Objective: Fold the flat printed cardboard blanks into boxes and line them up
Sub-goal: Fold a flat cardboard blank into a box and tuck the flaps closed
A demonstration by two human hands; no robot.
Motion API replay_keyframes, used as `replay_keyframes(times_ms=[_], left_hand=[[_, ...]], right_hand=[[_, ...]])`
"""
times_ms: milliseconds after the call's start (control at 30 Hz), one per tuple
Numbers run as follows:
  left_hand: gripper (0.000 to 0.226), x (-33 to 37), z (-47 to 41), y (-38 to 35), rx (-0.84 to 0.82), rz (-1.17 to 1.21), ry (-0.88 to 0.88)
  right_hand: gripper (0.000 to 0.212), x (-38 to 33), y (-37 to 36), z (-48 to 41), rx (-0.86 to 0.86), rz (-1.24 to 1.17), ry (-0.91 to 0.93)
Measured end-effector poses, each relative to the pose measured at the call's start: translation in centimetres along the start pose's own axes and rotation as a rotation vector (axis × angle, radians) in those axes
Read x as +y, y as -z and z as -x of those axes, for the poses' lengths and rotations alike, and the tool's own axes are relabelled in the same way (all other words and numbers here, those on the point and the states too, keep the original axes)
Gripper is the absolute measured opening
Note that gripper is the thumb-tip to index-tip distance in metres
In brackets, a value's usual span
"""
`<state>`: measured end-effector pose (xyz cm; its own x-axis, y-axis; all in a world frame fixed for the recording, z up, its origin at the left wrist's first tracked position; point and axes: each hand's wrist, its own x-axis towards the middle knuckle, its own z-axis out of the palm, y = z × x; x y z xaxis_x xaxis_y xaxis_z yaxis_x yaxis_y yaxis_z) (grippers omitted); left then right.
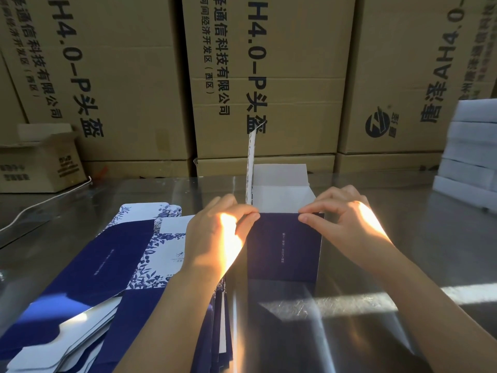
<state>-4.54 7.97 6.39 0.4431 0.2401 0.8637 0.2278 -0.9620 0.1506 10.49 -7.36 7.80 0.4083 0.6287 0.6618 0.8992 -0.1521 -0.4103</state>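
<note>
A wall of big brown cartons [269, 76] fills the back, black printed lettering running sideways down their faces. In front of them stretches the shiny metal bench [435, 224], streaked with hard sunlight.

Down on the left of the bench sits the pile of flat blanks [115, 254], navy panels with blue-and-white floral print, fanned out loosely and running off the bottom edge of the view.

Just right of that pile, dead centre, stands the half-formed box [285, 246]. Its navy front panel faces the camera with a thin line of pale text, its white inside is open at the top, and its base is on the bench.

On the far right is a stack of white slabs [473, 146], well apart from the box. On the far left is a small open carton [37, 168] on the bench's back edge.

Now the hands, both up at the front panel's top edge. The left hand [215, 235] has a narrow grip, pinching the left corner. The right hand [341, 219] is pinched tight on the right corner, fingers curled.

One floral flap [251, 162] sticks straight up from the box's left wall. A thin white cable [45, 201] trails across the bench on the left.
</note>
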Motion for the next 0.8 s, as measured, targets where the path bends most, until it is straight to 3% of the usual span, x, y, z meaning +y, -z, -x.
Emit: replay_keyframes(times_ms=[400,633,800], left_hand=[[0.007,-0.07,0.04,0.16,-0.025,0.027,0.03],[0.006,-0.51,0.06,0.09,-0.013,0.032,0.041],[0.007,-0.65,0.14,0.05,-0.014,0.048,0.04]], right_hand=[[0.018,0.47,0.07,0.01,-0.009,-0.1,-0.069],[0.002,0.59,0.4,-0.1,-0.039,-0.131,-0.098],[0.005,0.7,0.41,-0.18,-0.052,-0.144,-0.106]])
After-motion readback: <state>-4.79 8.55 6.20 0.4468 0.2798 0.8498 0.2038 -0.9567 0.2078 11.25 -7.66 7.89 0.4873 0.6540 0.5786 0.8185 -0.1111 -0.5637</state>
